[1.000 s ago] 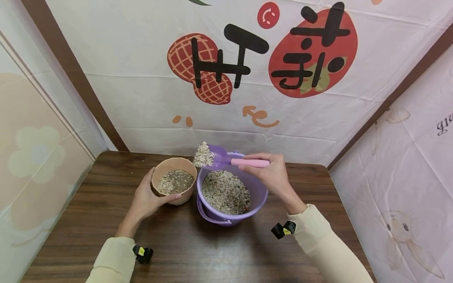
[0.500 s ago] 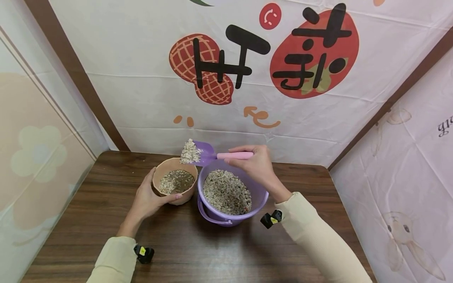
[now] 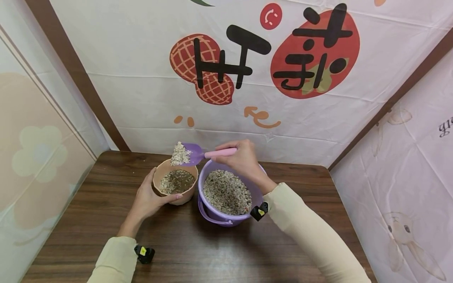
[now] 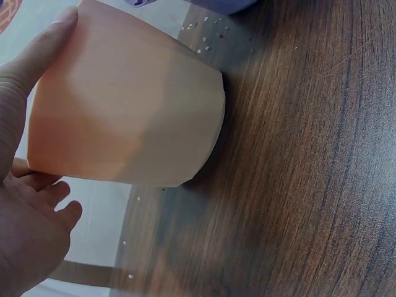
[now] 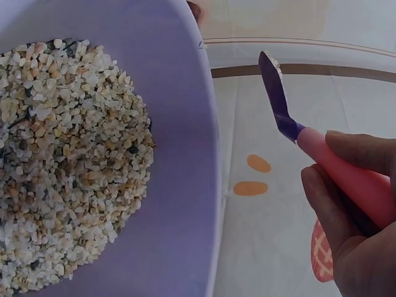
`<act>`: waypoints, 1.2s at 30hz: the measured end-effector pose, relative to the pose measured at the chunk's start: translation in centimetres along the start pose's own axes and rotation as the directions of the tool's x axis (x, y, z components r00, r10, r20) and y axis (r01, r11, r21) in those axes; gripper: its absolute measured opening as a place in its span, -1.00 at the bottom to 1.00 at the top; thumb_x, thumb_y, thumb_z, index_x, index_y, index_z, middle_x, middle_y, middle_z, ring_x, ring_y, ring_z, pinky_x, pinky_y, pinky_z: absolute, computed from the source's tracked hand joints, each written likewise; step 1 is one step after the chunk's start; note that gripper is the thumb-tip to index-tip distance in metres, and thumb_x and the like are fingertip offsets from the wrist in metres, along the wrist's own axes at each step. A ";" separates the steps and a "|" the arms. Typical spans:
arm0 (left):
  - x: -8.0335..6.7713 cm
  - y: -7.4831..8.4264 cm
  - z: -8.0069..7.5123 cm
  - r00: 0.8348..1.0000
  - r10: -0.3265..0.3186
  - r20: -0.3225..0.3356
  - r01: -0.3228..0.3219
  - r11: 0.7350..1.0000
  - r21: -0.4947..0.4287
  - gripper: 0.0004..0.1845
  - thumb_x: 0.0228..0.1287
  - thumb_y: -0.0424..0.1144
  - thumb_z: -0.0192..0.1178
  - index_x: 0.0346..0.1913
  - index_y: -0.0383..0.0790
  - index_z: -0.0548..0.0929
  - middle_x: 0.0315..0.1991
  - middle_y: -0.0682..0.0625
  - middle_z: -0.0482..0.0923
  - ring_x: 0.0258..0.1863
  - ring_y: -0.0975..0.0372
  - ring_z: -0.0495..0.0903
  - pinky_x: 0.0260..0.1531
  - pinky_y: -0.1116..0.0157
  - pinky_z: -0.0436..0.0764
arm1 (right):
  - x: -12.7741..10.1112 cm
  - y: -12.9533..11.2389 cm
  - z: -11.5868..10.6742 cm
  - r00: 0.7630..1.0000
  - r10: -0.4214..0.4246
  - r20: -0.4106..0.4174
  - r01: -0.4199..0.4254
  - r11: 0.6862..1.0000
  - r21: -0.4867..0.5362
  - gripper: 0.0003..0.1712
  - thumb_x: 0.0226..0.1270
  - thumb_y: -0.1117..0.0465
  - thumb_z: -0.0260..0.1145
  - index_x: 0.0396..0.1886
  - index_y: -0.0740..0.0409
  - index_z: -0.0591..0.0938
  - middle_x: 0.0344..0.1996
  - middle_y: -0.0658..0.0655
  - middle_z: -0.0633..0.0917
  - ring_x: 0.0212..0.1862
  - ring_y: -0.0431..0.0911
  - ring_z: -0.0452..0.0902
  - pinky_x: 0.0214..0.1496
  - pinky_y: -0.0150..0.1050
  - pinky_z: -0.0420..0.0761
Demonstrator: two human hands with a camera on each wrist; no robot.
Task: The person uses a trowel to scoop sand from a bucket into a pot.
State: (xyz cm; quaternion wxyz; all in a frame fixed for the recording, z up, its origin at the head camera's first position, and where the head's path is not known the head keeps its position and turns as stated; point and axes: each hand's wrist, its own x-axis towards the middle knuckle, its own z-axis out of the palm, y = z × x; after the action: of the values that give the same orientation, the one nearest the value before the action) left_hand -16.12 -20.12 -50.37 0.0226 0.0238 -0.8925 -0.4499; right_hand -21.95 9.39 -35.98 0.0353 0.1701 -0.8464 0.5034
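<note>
Spanning the lower part of the head view, dark wood-grain tabletop (image 3: 212,251), backed by a white printed cloth (image 3: 141,78) bearing a peanut and a red fruit design.

Purple bucket (image 3: 212,212): stands on the tabletop right of centre, filled with pale mixed gravel (image 3: 226,190); handle folded down at the front.

Peach pot (image 3: 177,196): stands just left of the bucket, close beside it, partly filled with darker gravel. Stray grains lie on the tabletop near its base in the left wrist view.

Left hand (image 3: 146,198): grip wrapped round the pot's left side, thumb along the near rim, fingers curved against the wall.

Right hand (image 3: 240,159): grip clamped on the pink handle of a small scoop (image 3: 198,154), thumb and fingers closed round it, held above the bucket's far rim.

Scoop blade: purple, held over the pot's far edge, carrying a heap of pale gravel.
</note>
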 end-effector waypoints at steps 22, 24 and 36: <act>0.0 0.1 0.1 1.000 -0.004 0.001 0.004 1.000 -0.013 0.46 -0.16 0.16 0.65 0.63 -0.29 -0.13 0.54 -0.41 0.03 0.47 -0.29 0.12 0.36 -0.29 0.21 | 1.5 -0.2 3.0 0.997 0.018 0.073 -0.007 0.989 -0.149 -0.80 0.00 0.23 0.65 -0.31 0.09 0.87 -0.42 -0.02 0.81 -0.40 -0.26 0.71 -0.35 -0.36 0.67; 0.0 0.1 0.1 1.000 -0.002 -0.001 0.002 1.000 -0.010 0.46 -0.17 0.16 0.66 0.63 -0.30 -0.12 0.53 -0.41 0.04 0.46 -0.29 0.12 0.36 -0.29 0.21 | 1.6 -0.2 3.1 0.997 0.001 0.073 0.011 0.986 -0.167 -0.80 -0.01 0.24 0.65 -0.32 0.09 0.87 -0.43 -0.01 0.81 -0.40 -0.26 0.70 -0.37 -0.36 0.66; -0.1 0.1 0.1 1.000 0.016 -0.014 -0.016 1.000 -0.009 0.45 -0.18 0.13 0.67 0.62 -0.33 -0.08 0.52 -0.42 0.07 0.45 -0.30 0.14 0.35 -0.29 0.21 | 2.0 -0.3 3.5 0.995 0.007 0.094 0.012 0.980 -0.199 -0.80 0.00 0.26 0.64 -0.31 0.10 0.87 -0.41 0.00 0.81 -0.37 -0.21 0.69 -0.38 -0.37 0.65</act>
State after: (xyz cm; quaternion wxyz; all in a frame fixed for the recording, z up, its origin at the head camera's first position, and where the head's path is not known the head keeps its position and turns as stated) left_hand -16.04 -20.02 -50.38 0.0325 0.0195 -0.8905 -0.4534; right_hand -23.34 5.74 -37.03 0.0125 0.1903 -0.8931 0.4074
